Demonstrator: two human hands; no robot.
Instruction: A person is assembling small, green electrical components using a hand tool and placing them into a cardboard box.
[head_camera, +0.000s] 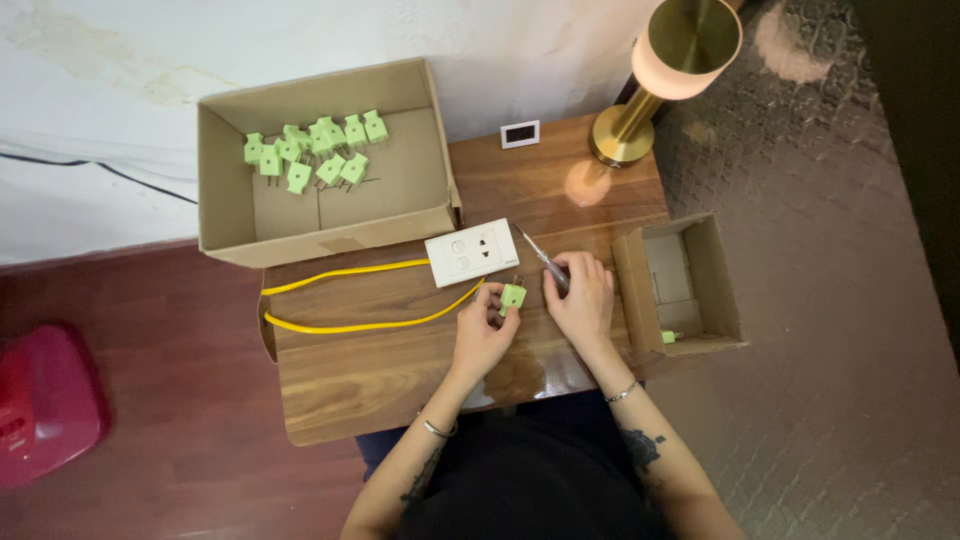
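Left hand (483, 335) fingers pinching green plug (512, 296), brown cardboard box (228, 205) — upper left

I count eleven green plugs (315, 148) in big cardboard box (225, 190), count rough where they overlap. One green plug (513, 296) in left hand (483, 335). One more green plug (668, 337) in small cardboard box (720, 290). I see two boxes total. One screwdriver (540, 258) in right hand (580, 298). One white socket block (471, 252), one yellow cable (345, 300). One brass lamp (665, 70). One small white display (520, 133). One wooden table (400, 370). One red object (45, 400) on floor.
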